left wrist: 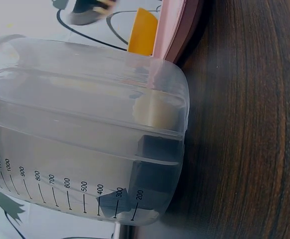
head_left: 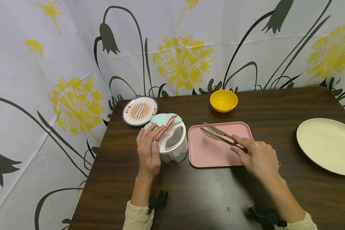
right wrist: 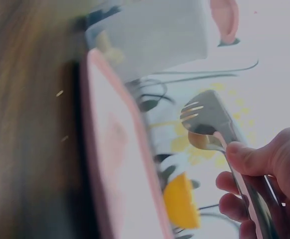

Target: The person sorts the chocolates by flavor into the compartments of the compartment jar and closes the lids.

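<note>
A clear jar [head_left: 173, 156] with a white lid [head_left: 181, 126] stands left of the pink tray [head_left: 195, 153]. On the lid, a pink flap [head_left: 167, 126] is tilted up beside a mint-green flap [head_left: 162, 118], leaving an opening. My left hand [head_left: 149, 156] holds the raised pink flap between thumb and fingers. In the left wrist view, dark pieces [left wrist: 157, 149] and a pale piece [left wrist: 155, 109] lie low in the jar, behind printed volume marks. Metal tongs [head_left: 224, 138] are in the grip of my right hand [head_left: 257, 156], above the tray, their tips slightly apart.
Behind the tray sits a yellow bowl [head_left: 223, 101]. A round plate with an orange sunburst [head_left: 140, 111] lies at the back left, close to the jar. On the right is a large cream plate [head_left: 329, 147]. A patterned curtain [head_left: 201, 19] hangs along the table's far edge.
</note>
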`<action>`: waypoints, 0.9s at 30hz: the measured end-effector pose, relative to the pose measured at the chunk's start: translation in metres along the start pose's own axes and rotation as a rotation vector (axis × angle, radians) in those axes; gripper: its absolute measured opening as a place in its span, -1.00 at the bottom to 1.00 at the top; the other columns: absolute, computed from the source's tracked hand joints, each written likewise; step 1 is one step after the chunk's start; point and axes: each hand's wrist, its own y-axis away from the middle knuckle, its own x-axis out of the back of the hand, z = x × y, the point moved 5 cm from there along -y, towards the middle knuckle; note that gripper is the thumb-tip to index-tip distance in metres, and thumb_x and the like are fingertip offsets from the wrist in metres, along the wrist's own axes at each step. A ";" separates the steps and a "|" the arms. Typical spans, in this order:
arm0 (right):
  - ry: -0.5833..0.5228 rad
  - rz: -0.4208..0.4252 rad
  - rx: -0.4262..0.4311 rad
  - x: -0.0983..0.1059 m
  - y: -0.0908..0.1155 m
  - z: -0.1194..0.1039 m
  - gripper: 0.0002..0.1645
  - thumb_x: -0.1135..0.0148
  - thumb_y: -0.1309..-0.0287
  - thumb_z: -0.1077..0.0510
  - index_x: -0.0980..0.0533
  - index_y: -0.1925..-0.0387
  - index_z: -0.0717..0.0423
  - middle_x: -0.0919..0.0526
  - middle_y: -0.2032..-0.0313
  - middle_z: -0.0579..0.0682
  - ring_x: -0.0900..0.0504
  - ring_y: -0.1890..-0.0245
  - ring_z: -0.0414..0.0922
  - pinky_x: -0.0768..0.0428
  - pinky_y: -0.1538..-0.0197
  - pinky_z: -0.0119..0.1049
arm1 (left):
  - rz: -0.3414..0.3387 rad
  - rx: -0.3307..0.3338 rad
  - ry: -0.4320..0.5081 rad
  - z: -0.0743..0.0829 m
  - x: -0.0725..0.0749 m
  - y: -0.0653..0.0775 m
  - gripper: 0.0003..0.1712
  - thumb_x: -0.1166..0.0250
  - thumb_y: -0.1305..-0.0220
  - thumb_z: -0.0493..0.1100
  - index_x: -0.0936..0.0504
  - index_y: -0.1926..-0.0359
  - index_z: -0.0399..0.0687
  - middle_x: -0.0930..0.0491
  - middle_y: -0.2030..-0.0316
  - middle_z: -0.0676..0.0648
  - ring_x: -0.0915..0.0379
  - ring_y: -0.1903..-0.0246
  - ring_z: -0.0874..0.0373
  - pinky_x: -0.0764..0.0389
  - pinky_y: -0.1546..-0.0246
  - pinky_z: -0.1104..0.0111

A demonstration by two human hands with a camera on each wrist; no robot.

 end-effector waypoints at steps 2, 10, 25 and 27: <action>-0.019 0.033 0.027 0.007 -0.001 -0.007 -0.45 -0.56 0.14 0.12 -0.69 -0.02 -0.08 -0.77 0.29 -0.10 -0.43 0.71 -0.19 -0.27 0.66 -0.23 | 0.001 -0.003 0.005 0.000 0.000 0.000 -0.48 0.16 -0.31 -0.10 -0.62 -0.07 -0.15 -0.66 0.01 -0.09 -0.42 -0.18 -0.10 0.01 -0.30 -0.15; -0.096 0.114 0.183 0.026 -0.003 -0.048 -0.42 -0.57 0.19 0.18 -0.69 -0.01 -0.06 -0.76 0.20 -0.16 -0.67 0.58 -0.19 -0.42 0.64 -0.20 | 0.003 -0.003 0.002 -0.001 0.000 0.000 -0.49 0.16 -0.32 -0.10 -0.62 -0.06 -0.16 -0.65 0.00 -0.09 -0.43 -0.18 -0.10 0.00 -0.29 -0.17; -0.189 0.108 0.383 0.011 -0.009 -0.083 -0.38 -0.57 0.19 0.20 -0.66 -0.05 0.04 -0.75 0.14 -0.09 -0.75 0.22 -0.14 -0.63 0.31 -0.19 | 0.003 0.008 0.004 -0.002 -0.001 0.001 -0.48 0.17 -0.31 -0.12 -0.62 -0.07 -0.16 -0.65 -0.01 -0.10 -0.42 -0.19 -0.09 0.01 -0.31 -0.15; -0.183 0.101 0.383 0.008 -0.010 -0.084 -0.39 -0.57 0.18 0.19 -0.66 -0.05 0.04 -0.75 0.15 -0.09 -0.75 0.22 -0.13 -0.64 0.30 -0.17 | 0.005 0.007 0.004 -0.002 0.000 0.001 -0.48 0.17 -0.31 -0.13 -0.63 -0.07 -0.16 -0.65 -0.01 -0.10 -0.42 -0.18 -0.09 0.01 -0.30 -0.14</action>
